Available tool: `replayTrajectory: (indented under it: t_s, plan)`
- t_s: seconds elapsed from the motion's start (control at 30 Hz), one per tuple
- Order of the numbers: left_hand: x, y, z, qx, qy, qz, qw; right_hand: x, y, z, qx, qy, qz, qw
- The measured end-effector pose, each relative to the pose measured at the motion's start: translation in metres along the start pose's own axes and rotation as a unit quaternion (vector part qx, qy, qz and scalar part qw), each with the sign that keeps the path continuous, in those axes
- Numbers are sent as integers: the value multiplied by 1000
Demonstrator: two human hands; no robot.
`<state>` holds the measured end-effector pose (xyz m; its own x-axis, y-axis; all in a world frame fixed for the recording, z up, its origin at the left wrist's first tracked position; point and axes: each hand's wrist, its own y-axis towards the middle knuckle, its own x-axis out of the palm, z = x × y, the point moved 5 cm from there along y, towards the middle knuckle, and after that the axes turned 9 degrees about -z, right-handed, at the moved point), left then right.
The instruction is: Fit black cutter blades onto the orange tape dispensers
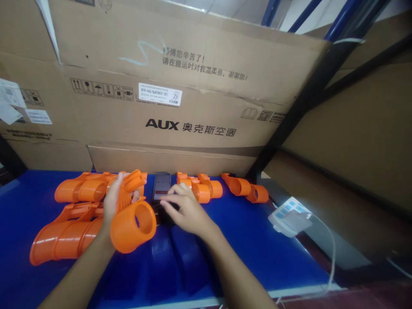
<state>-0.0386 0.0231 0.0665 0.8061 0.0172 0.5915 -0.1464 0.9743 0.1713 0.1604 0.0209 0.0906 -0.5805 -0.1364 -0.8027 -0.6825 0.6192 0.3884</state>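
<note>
My left hand (112, 199) is wrapped round an orange plastic part (131, 227) with a wide, round, hollow end facing right and a ribbed upper portion. The part is held tilted above the blue tabletop. My right hand (186, 210) holds nothing; its fingers are bent and apart, close to the lower right of a smartphone (162, 186) with a lit screen. Whether a fingertip touches the phone I cannot tell. Left of my left hand lie two rows of similar orange parts (64, 240), nested together. More orange parts (201, 193) lie just beyond my right hand.
The blue tabletop (244, 244) ends at a pale front edge. A cardboard panel (199, 103) stands along the back, with a dark metal post (286, 116) at its right. Two orange parts (257, 194) lie at the back right, near a white device (289, 216) with a cable.
</note>
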Motion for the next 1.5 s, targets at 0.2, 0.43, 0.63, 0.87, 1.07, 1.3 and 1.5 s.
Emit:
replayTrajectory:
  t_s: [0.2, 0.43, 0.63, 0.87, 1.07, 1.3, 1.5]
  plan:
    - [-3, -6, 3, 125, 31, 100, 987, -15, -7, -26, -91, 98, 29, 991]
    - [5, -11, -3, 127, 47, 96, 986, -2, -8, -34, -104, 18, 91, 990]
    - [11, -8, -18, 6, 58, 11, 998, -31, -22, -5, 2, 59, 217, 974]
    - [9, -7, -18, -7, 75, -16, 997, -101, -58, 63, 228, -42, 393, 890]
    - [10, -10, -27, -6, 111, -43, 993, -124, -90, 115, 417, -134, 333, 835]
    - [11, -12, -31, -26, 120, -55, 991, -112, -98, 143, 501, -151, 225, 822]
    - [14, -13, -29, -28, 114, -62, 991, -104, -99, 150, 535, -157, 188, 809]
